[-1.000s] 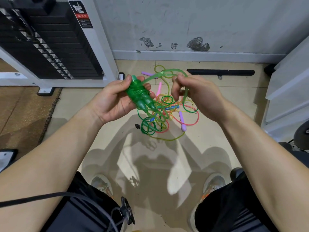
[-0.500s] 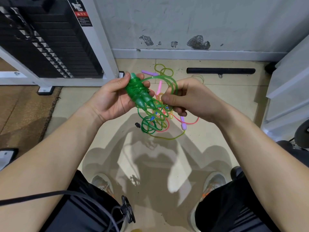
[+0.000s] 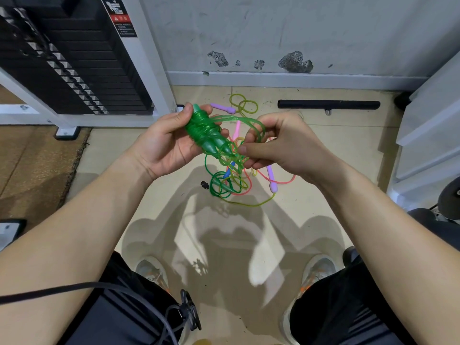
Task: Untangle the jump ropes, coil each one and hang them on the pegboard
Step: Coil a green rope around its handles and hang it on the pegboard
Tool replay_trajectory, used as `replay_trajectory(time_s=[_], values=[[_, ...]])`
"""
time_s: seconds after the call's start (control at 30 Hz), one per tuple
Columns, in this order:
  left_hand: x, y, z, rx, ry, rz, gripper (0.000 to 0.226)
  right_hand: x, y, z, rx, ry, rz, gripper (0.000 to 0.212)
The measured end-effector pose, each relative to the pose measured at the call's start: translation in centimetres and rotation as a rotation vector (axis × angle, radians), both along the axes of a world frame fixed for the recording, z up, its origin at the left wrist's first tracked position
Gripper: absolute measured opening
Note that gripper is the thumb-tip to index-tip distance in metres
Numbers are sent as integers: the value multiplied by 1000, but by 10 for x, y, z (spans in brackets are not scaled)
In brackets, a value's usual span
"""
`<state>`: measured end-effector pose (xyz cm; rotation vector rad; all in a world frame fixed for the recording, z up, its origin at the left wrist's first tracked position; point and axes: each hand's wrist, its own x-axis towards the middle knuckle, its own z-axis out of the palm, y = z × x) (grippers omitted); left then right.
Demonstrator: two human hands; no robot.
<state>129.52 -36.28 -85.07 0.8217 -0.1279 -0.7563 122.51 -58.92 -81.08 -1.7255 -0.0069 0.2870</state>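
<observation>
My left hand (image 3: pixel 166 143) grips the two green handles (image 3: pixel 207 134) of a green jump rope, with several turns of its cord wound round them. My right hand (image 3: pixel 276 143) pinches a loop of the same green cord (image 3: pixel 249 122) just to the right of the handles. More green cord (image 3: pixel 219 185) hangs down to the floor. Below the hands lies a tangle of other ropes: a pink cord (image 3: pixel 286 181), a yellow-green cord (image 3: pixel 242 104) and purple handles (image 3: pixel 272 181). A blue handle (image 3: pixel 227 171) shows in the tangle. No pegboard is in view.
A black weight stack in a white frame (image 3: pixel 74 58) stands at the left on a brown mat (image 3: pixel 32 155). A black bar (image 3: pixel 328 104) lies by the wall. White equipment (image 3: pixel 428 135) rises at the right. A small black piece (image 3: pixel 204 185) lies on the tiles.
My right hand has swung the green cord loop down and toward the handles, then a little back to the right. My left hand keeps its grip on the handles.
</observation>
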Motion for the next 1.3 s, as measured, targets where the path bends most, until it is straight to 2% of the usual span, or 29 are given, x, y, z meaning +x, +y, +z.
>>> replay_trajectory(time_s=[0.13, 0.47, 0.87, 0.97, 1.13, 1.3], values=[[-1, -2, -1, -34, 27, 56, 29, 0, 2, -2, -5, -39, -63, 16], [-13, -18, 13, -113, 190, 289, 26, -2, 6, -7, 75, -88, -144, 18], [-7, -18, 4, -61, 216, 349, 22, -5, 11, -13, 475, 257, -251, 9], [-6, -17, -3, -65, 224, 352, 34, -6, 12, -15, 558, 387, -260, 8], [-14, -26, -2, 14, 237, 396, 37, -6, 10, -14, 598, 469, -262, 7], [-17, -29, 3, 40, 298, 462, 21, -6, 12, -15, 579, 460, -285, 11]])
